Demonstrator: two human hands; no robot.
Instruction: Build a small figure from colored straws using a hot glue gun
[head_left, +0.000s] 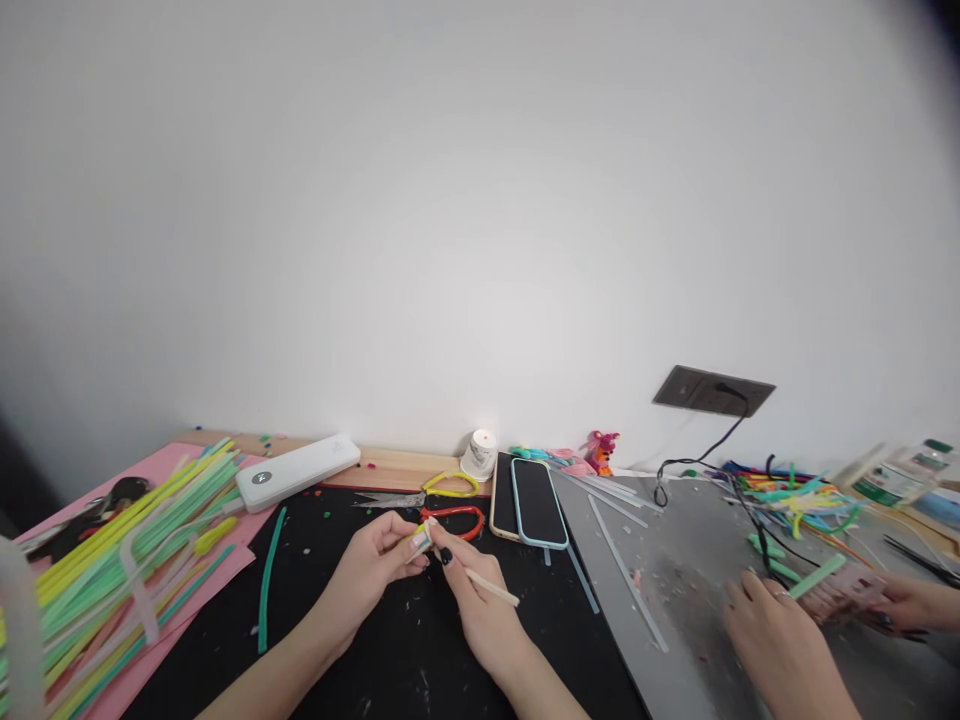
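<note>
My left hand (386, 558) pinches a small yellow-and-white piece (422, 538) between thumb and fingers. Close against it, my right hand (476, 598) is closed around a slim cream-coloured stick (493, 587) whose free end points down to the right. The fingertips of both hands meet at the small piece, so its exact shape is partly hidden. Just beyond my hands lie scissors with red handles (478, 523) and a yellow handle loop (450, 484). A dark green pipe cleaner (268, 590) rests on the black mat (360, 660) left of my left hand.
Bundled pipe cleaners (90, 590) and a white power bank (300, 472) are on the left. Behind are a white cup (481, 455), two phones (540, 505) and a small pink-orange figure (600, 452). At right, another person's hands (780, 640) work over a grey mat (675, 560).
</note>
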